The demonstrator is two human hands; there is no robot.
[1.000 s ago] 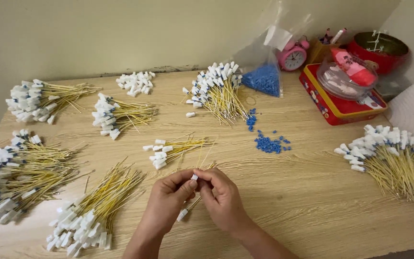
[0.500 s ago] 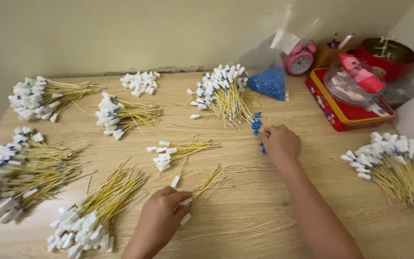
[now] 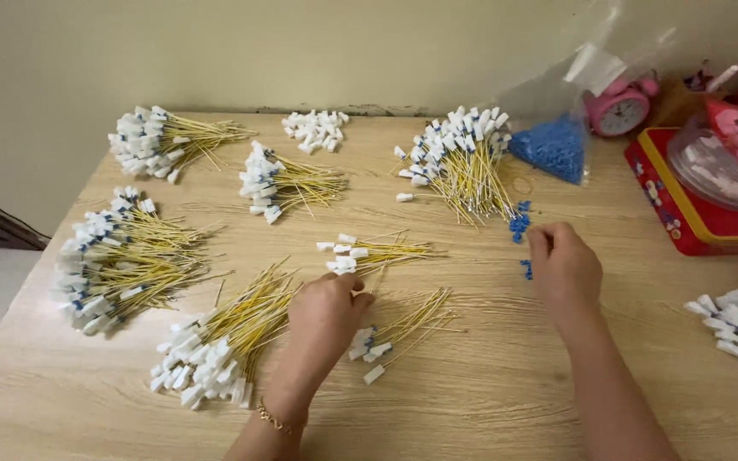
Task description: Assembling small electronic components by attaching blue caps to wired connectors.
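Grabbing parts right now: our right hand (image 3: 564, 266) pinches fingers narrow over the small blue pieces (image 3: 520, 227), while our left hand (image 3: 325, 313), loosely curled, rests on the white-tipped yellow wires (image 3: 399, 329). Next, probably a careful single-piece pick.

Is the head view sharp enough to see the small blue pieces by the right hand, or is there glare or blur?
Head view: even, soft light, no glare on the table; blue pieces by the right hand read clearly; left hand sharp.
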